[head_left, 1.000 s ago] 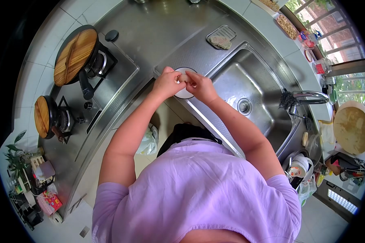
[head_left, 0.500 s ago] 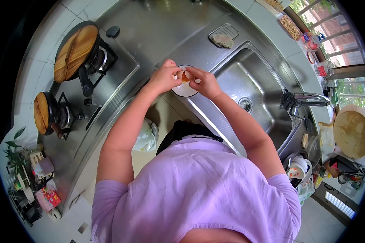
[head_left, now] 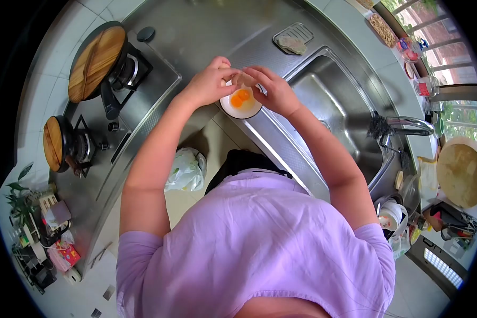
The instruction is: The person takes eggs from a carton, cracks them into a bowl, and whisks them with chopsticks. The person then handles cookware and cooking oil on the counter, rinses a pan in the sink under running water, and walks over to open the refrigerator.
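A white bowl with a dark rim [head_left: 247, 113] stands on the steel counter's front edge, left of the sink. Orange egg yolks [head_left: 240, 97] lie in it, in clear egg white. Over the bowl's far side, my left hand [head_left: 206, 83] and my right hand [head_left: 274, 90] are close together, each with its fingers closed on a piece of eggshell. The shell [head_left: 246, 79] shows at my right fingertips; the piece at my left fingertips is mostly hidden by the fingers.
On the left stove sit two pans with wooden lids [head_left: 97, 64] [head_left: 53, 143]. The sink [head_left: 328, 100] with its faucet [head_left: 408, 125] lies to the right. A soap rack [head_left: 294, 38] is behind it. A lined bin [head_left: 187, 169] stands on the floor below.
The egg has been opened and its shell parted between my hands. Yolks now show in the bowl. My hands have moved slightly up and away from my body.
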### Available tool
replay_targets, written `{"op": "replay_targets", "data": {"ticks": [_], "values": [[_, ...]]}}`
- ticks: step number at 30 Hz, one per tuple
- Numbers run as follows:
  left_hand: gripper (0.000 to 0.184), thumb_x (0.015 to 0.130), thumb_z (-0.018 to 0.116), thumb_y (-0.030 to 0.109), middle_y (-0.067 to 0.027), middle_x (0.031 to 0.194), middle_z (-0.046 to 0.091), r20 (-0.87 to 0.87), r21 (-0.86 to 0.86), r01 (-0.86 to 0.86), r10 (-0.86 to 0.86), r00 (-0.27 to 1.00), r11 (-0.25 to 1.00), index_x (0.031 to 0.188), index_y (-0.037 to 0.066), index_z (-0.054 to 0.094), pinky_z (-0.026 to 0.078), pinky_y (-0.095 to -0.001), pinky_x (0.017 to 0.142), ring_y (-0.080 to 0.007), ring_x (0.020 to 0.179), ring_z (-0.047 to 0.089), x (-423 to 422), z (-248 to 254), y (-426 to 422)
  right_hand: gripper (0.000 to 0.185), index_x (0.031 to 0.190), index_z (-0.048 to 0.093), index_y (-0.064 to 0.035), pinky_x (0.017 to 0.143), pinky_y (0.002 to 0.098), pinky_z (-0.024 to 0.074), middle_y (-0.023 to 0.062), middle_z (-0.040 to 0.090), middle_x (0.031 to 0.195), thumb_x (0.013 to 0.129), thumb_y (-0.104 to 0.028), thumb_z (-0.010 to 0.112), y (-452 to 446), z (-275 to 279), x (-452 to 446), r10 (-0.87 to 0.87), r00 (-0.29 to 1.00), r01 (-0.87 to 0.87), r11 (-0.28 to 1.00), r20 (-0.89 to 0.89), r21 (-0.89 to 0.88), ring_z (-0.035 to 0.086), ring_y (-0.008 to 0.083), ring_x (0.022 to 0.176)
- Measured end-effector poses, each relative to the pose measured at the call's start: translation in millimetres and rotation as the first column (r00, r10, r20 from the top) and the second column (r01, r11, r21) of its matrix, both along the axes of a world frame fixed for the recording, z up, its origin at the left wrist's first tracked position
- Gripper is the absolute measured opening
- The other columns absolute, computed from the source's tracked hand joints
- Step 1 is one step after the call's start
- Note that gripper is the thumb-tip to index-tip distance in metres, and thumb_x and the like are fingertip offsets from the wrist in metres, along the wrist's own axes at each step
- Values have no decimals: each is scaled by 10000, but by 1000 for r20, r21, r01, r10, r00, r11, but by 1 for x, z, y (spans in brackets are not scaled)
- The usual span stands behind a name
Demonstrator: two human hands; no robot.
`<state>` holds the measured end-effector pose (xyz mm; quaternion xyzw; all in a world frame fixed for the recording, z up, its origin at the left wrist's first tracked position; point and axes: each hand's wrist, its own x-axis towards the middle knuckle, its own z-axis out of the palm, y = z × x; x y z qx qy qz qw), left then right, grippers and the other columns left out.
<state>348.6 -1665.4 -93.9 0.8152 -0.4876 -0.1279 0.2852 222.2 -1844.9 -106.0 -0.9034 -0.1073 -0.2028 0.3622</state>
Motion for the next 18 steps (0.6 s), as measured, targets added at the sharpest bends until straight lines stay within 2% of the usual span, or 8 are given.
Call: {"op": "replay_targets", "data": {"ticks": [5,9,11,13,14,15,17,18], "values": [[358,783,684,325,-108,1127,495,-178,-117,-7,-14,984,993,1063,105,645,490,-317,789,-225,891,611,-4,-10,-23,501,1233,521,-137,778,353,525,124,533,1148,756,-33,633,-3,1,-13,-1,998,10,991,-71,134,605,309,951],[322,809,683,232,-125,1046,505,-184,-120,53,-75,980,991,1058,35,629,444,-307,850,-228,931,552,-39,-12,-56,438,1194,552,-115,784,330,524,137,533,1141,773,-48,653,-20,-13,-40,-66,994,89,951,-87,296,605,297,968],[313,816,675,227,-131,1038,508,-226,-272,-5,-59,972,962,1073,50,639,427,-308,872,-216,951,533,-60,-37,-67,408,1167,571,-96,770,314,521,144,533,1142,774,-44,665,-30,-24,-64,-249,961,275,902,-118,332,601,290,968],[346,829,649,211,-93,974,533,-301,-209,-43,-22,953,977,1140,63,613,474,-302,753,-172,869,558,-77,-42,-70,421,1178,562,-84,788,328,511,145,540,1136,772,-30,660,-42,-34,-82,-313,938,344,894,-148,288,595,306,955],[383,828,629,197,-68,928,539,-702,-70,-59,-7,712,996,1185,67,579,474,-284,669,-144,808,558,-99,-45,-72,421,1182,561,-83,805,342,501,148,553,1125,774,-52,663,-55,-58,-107,-419,873,482,820,-251,309,594,312,959],[424,827,610,183,-43,882,546,-946,65,-13,66,317,998,1230,70,546,473,-265,585,-116,747,559,-123,-48,-72,423,1186,561,-82,822,357,491,152,565,1113,777,-74,665,-71,-92,-137,-505,787,609,729,-355,313,593,319,962],[509,815,554,149,-18,811,540,-973,104,78,85,215,991,1309,71,461,426,-228,477,-84,662,541,-148,-59,-70,422,1193,561,-88,862,371,471,164,587,1100,786,-130,662,-101,-147,-184,-630,662,710,701,-406,70,590,320,992],[509,815,554,149,-18,811,540,-974,107,79,88,209,991,1309,71,461,426,-228,477,-84,662,541,-156,-66,-69,426,1199,561,-94,867,371,469,167,591,1105,788,-147,659,-116,-170,-212,-662,578,774,630,-478,64,589,318,1003]]}}
